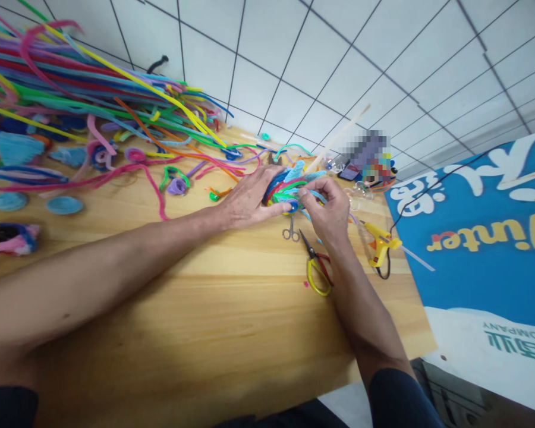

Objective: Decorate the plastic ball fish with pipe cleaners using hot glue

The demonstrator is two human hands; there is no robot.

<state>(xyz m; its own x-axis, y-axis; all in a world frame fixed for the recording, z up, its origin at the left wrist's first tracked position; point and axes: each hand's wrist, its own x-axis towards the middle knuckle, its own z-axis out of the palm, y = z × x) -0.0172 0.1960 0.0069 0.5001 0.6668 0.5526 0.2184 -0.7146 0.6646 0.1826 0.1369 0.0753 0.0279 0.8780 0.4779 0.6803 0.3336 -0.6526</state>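
Observation:
A bundle of colourful pipe cleaners (282, 189), blue, red, green and light blue, is between my hands over the far part of the table. My left hand (252, 196) grips it from the left side, the thumb resting near a blue coil (290, 206) at its front. On the other side my right hand (327, 205) has thumb and index finger pinched at a pipe cleaner of the bundle; its exact tip is hidden by the fingers. Small silver scissors (290, 230) lie just below the bundle. Closer to my right forearm are scissors with yellow and red handles (317, 276).
A heap of long pipe cleaners (93, 83) covers the table's back left, with light blue discs (65, 205) before it. A yellow glue gun (381, 244) with a dark cord stands at right, beside a blue printed board (481, 238). Behind is a tiled wall (267, 53).

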